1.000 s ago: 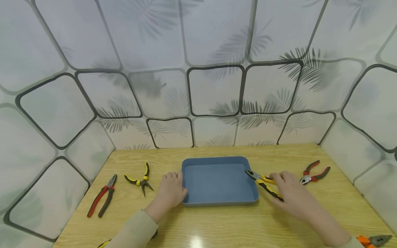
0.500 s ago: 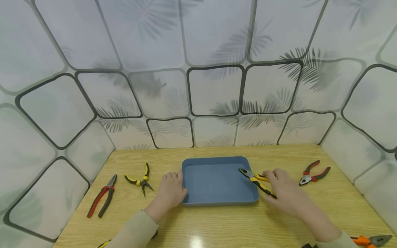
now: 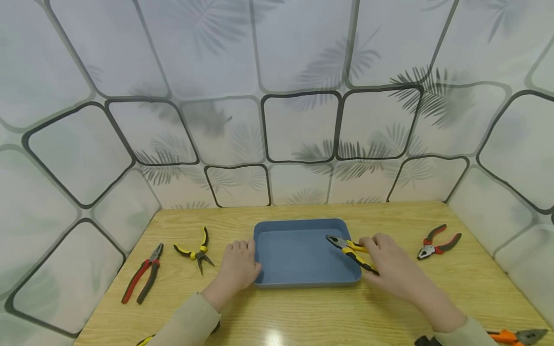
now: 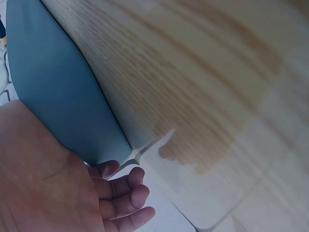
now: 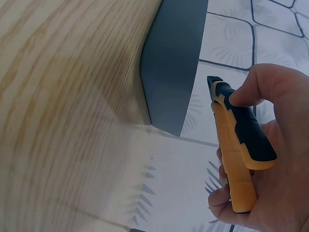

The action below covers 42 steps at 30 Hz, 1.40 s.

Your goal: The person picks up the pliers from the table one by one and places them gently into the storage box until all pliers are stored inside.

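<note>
A shallow blue tray (image 3: 303,283) sits on the wooden table. My left hand (image 3: 239,263) is at its left end, thumb over the rim and fingers on the outer side; in the left wrist view those fingers (image 4: 123,205) are bent beside the tray's corner. My right hand (image 3: 391,264) grips yellow-and-black combination pliers (image 3: 352,250) by the handles. Their jaws point left, over the right part of the tray. In the right wrist view the thumb lies on the dark part of one handle, with fingers around the other side.
To the left lie red-and-black pliers (image 3: 144,274) and spread yellow-and-black long-nose pliers (image 3: 200,252). Red-handled pliers (image 3: 437,242) lie on the right, orange-handled pliers (image 3: 515,336) at the lower right. A yellow-and-black piece (image 3: 145,340) peeks out beneath the left sleeve. Patterned walls (image 3: 300,182) border the table.
My right hand has moved left with the combination pliers, bringing their jaws from the tray's right rim to over its inside. The left hand and the tray have stayed put.
</note>
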{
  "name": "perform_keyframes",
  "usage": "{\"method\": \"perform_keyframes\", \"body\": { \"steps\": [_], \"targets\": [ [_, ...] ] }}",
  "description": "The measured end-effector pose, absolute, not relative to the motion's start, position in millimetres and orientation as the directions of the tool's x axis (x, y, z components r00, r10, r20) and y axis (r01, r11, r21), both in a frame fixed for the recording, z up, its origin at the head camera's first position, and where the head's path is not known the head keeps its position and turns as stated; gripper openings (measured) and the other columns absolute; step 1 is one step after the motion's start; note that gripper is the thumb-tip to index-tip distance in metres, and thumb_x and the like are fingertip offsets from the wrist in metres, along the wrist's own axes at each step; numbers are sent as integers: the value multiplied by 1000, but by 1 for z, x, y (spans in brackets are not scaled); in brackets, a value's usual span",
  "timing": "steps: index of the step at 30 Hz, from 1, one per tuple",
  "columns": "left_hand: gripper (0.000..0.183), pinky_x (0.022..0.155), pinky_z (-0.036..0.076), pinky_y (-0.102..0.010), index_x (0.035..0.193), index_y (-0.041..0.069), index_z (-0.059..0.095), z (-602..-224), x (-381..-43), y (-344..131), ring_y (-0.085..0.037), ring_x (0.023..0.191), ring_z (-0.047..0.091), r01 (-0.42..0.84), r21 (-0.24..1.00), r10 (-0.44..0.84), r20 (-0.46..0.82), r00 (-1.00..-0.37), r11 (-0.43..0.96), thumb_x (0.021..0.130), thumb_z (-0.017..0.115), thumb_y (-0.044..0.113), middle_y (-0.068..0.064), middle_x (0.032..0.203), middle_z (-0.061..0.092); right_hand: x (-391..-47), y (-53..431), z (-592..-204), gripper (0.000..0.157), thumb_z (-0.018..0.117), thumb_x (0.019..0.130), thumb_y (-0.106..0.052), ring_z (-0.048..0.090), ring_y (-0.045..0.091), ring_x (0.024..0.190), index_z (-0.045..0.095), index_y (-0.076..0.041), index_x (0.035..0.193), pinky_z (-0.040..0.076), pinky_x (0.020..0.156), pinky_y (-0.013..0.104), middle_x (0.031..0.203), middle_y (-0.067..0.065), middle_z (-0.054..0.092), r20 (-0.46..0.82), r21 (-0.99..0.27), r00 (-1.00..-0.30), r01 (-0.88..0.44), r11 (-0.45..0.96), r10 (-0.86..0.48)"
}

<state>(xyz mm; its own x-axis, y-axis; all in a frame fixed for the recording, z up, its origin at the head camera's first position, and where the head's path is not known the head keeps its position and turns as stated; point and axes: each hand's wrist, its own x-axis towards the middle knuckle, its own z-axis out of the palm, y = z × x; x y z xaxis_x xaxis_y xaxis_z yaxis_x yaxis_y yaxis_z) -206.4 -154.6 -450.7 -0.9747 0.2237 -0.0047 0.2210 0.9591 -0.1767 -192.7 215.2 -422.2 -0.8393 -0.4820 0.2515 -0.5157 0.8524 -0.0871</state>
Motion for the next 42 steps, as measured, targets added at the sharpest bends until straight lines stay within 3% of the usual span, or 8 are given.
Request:
{"method": "perform_keyframes", "body": {
  "steps": [10,19,34,42],
  "targets": [
    [42,82,43,-42,109,3,46,-452,-208,-156,-28,89,52,220,-189,225,4,-974,957,90,48,41,-14,94,53,-198,209,-426,55,68,73,-29,40,15,85,48,-12,121,37,68,30,96,-1,45,232,-95,-836,-529,843,-498],
    [40,81,43,-42,106,4,46,-453,-207,-155,-27,86,51,219,-198,223,2,-975,956,90,48,40,-13,90,52,-200,198,-427,57,69,73,-29,37,14,81,49,-11,123,34,64,28,97,2,46,218,-90,-828,-545,834,-517],
    [40,82,43,-42,108,4,46,-456,-206,-155,-28,88,52,220,-183,225,5,-974,958,91,48,40,-14,93,53,-203,183,-433,47,65,68,-26,31,13,74,49,-18,111,27,59,26,84,-4,34,199,-70,-800,-587,807,-565],
    [42,81,43,-42,109,4,46,-457,-209,-155,-28,88,52,224,-197,231,15,-973,955,90,48,41,-13,92,53,-203,176,-437,44,64,70,-27,31,13,75,50,-20,111,28,61,27,87,-5,34,170,-74,-785,-613,787,-596]
  ]
}}
